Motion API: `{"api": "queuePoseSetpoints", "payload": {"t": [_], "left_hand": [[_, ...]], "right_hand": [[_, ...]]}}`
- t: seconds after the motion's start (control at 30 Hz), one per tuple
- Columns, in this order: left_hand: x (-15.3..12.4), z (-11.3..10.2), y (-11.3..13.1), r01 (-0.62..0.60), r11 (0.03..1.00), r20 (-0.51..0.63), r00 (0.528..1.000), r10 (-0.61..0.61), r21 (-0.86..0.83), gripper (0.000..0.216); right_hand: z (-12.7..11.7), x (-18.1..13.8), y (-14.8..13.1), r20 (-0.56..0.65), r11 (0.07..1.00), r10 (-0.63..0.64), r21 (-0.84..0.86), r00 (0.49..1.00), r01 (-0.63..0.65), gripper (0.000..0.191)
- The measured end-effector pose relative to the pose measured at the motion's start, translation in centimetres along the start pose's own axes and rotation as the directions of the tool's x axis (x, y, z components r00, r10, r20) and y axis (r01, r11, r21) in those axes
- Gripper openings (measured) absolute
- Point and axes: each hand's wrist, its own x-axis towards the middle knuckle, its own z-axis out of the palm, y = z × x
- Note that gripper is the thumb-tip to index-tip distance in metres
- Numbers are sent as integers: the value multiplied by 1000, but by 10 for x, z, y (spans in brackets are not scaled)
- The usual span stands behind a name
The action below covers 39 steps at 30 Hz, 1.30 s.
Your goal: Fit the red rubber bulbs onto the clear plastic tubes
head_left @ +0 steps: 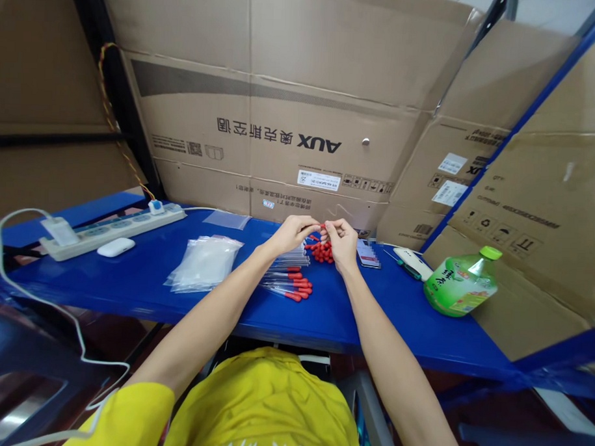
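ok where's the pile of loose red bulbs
In the head view, the pile of loose red bulbs lies right of centre on the table, between the clear tubes and the phone, by the right hand.

- Blue desk (328, 318) across the middle of the frame
- Left: power strip (116, 228), white case (116, 246), clear bags (205, 264)
- Centre: clear tubes (289, 258), red-bulbed droppers (300, 291), loose red bulbs (322, 252)
- Right of centre: phone (368, 253)
- Right: green bottle (460, 282)

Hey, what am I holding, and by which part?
A small red bulb, pinched in your right hand, with your left hand close against it. Which end is gripped is too small to tell.
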Motion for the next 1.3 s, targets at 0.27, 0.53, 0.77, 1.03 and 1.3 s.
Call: {"api": "queuePoseSetpoints", "payload": {"t": [0.27, 0.53, 0.77, 1.03, 1.3], "left_hand": [[-1, 2, -7, -31, 999, 15, 999, 30, 28, 40], [-2, 4, -10, -24, 1000, 11, 1000, 24, -21, 37], [-4, 7, -12, 51, 999, -37, 998, -51, -8, 35], [1, 22, -9, 162, 855, -193, 937, -290, -493, 35], [3, 25, 3, 247, 450, 6, 881, -473, -858, 42]], "right_hand": [[0, -2, -9, 16, 997, -33, -66, 999, 34, 42], [3, -4, -7, 11, 998, -39, -45, 999, 39, 41], [-1, 1, 0, 8, 1000, 8, -5, 1000, -8, 39], [4, 0, 13, 108, 999, 21, -52, 994, -15, 45], [11, -6, 17, 324, 993, 11, -114, 946, 27, 46]]}}
